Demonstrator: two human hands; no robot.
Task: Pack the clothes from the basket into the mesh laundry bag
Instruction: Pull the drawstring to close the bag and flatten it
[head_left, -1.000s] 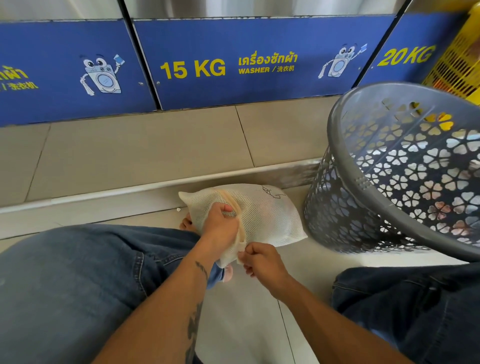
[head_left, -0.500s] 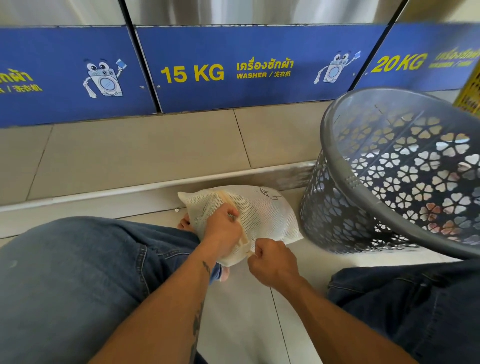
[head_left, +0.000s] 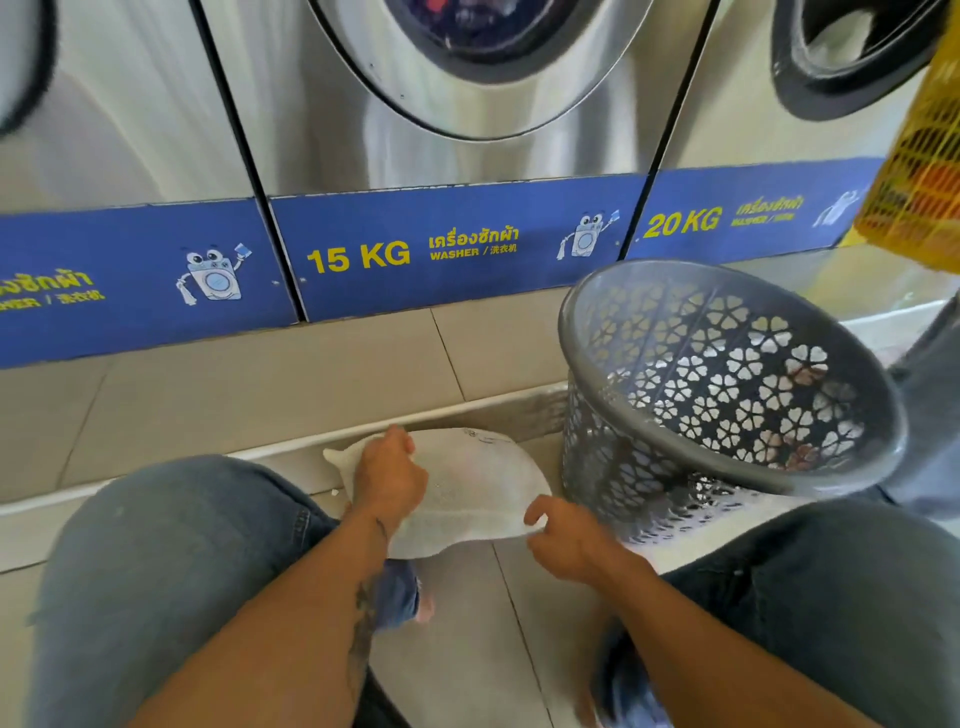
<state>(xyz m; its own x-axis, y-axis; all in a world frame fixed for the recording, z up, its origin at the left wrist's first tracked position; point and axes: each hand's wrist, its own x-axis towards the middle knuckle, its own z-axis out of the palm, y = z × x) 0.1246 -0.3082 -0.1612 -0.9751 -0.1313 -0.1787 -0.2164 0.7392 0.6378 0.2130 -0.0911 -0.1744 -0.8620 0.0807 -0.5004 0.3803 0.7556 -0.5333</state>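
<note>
- Mesh laundry bag (head_left: 467, 483), white, stuffed full, lies on tiled floor (head_left: 467, 639) between the person's knees, just in front of a low step below the washers.
- Left hand (head_left: 387, 475) sits on top of bag's left part, fingers curled down and pressed together onto the mesh; looks like a grip on fabric, exact pinch point hidden under the hand.
- Right hand (head_left: 563, 543) at bag's near-right edge, thumb + forefinger pinching the rim of the mesh, other fingers loosely curled.
- Grey basket (head_left: 597, 332) w/ flower-shaped cutouts stands just right of bag, tilted so its opening faces the camera; inside visible, no clothes seen in it.
- Bag and basket near each other; can't tell if touching.
- Small dark mark/print on bag's top right, too blurry to read.
- Both legs in blue jeans (head_left: 171, 571), knees bent, left + right of the bag; bare foot partly visible under left forearm.
- Tattoo on left forearm.
- Behind: row of steel front-load washers (head_left: 467, 93), blue band along base, yellow text "15 KG" on middle one, "20 KG" on the right one, cartoon washer logos.
- Yellow plastic crate (head_left: 919, 171) at right edge, partly cut off, blurred.
- Frame has motion blur, esp. at edges.
</note>
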